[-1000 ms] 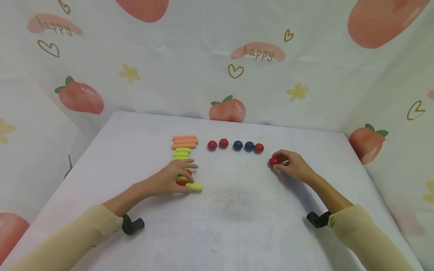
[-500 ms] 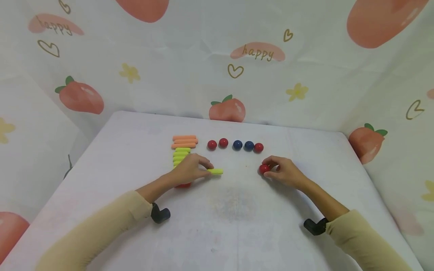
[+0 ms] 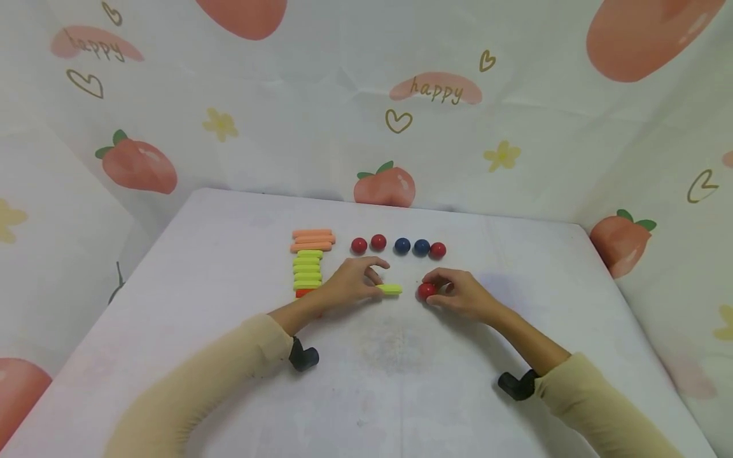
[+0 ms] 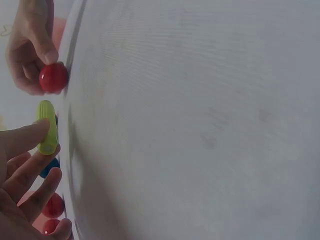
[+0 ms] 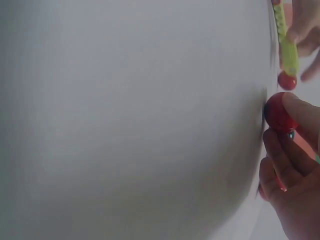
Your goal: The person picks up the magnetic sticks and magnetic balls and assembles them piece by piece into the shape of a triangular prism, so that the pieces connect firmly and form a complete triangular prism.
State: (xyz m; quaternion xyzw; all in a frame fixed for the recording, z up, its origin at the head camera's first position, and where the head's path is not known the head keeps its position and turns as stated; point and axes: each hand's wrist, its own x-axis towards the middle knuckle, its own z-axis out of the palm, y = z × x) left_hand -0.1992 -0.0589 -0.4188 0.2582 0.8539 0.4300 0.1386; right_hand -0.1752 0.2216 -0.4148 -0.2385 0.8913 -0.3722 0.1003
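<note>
Near the middle of the table, my left hand [image 3: 350,284] pinches a short yellow-green ridged stick [image 3: 390,289] by its left end, between thumb and finger. The stick points toward my right hand [image 3: 460,295]. That hand grips a glossy red ball [image 3: 426,291] with thumb and fingers. A small gap separates stick and ball. In the left wrist view, the thumb presses the stick [image 4: 46,129] against a finger while the others spread. The right wrist view has the ball [image 5: 279,112] low at the tabletop, in the thumb and fingers.
Behind the hands runs a row of balls: red balls [image 3: 378,242] and blue balls [image 3: 421,247]. To the left lie stacked rows of orange sticks [image 3: 312,240], yellow-green sticks [image 3: 308,269] and a red stick [image 3: 305,293], partly behind the left forearm. A printed cloth backdrop surrounds the white table [image 3: 366,394].
My left hand has carried the yellow-green stick from the stick column rightward to mid-table. My right hand has brought the red ball left and slightly nearer, closing the distance between them.
</note>
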